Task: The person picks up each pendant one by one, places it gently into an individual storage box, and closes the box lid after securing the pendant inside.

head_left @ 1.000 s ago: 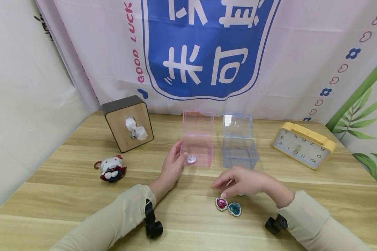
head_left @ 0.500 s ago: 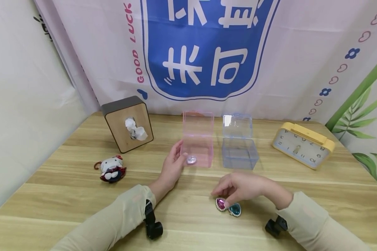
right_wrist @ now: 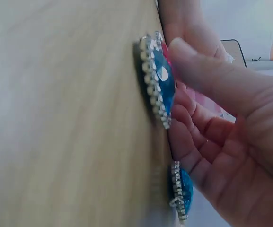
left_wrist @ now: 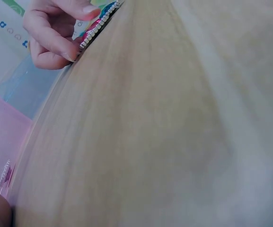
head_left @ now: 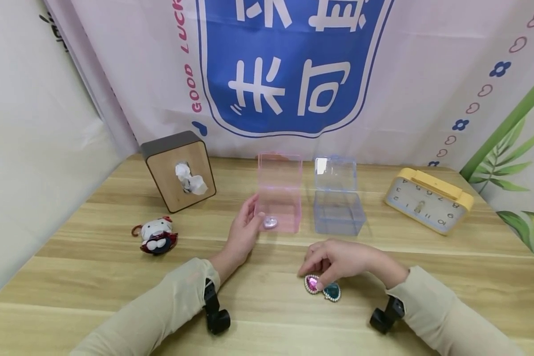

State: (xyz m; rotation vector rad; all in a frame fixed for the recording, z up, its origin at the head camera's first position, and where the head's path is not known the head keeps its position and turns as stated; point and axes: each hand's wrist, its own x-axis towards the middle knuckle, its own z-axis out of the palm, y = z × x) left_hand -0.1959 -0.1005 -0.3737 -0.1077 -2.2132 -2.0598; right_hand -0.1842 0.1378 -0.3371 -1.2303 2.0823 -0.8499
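Observation:
My left hand (head_left: 241, 234) grips the left wall of the clear pink box (head_left: 289, 212), whose lid stands raised. A pale oval gem with a jewelled edge (head_left: 270, 222) lies inside it at the front left. My right hand (head_left: 344, 261) is at a pink heart-shaped gem (head_left: 311, 283), thumb over its face and index fingertip at its far edge, pinching it on the table. Against it lies a dark teal heart-shaped gem (head_left: 333, 292), rimmed with pearls. Under the right palm, the right wrist view shows another blue gem (right_wrist: 187, 191), hidden in the head view.
Right of the pink box stands a clear blue box (head_left: 339, 212), lid up. A yellow clock (head_left: 429, 201) lies at the right. At the left are a tissue box (head_left: 169, 183) and a small white-and-red figure (head_left: 156, 235). A printed cloth (head_left: 382, 123) hangs behind the table.
My right hand has come down and toward me, its thumb now on the pink gem. The left hand keeps its hold on the pink box. The head view has tilted slightly.

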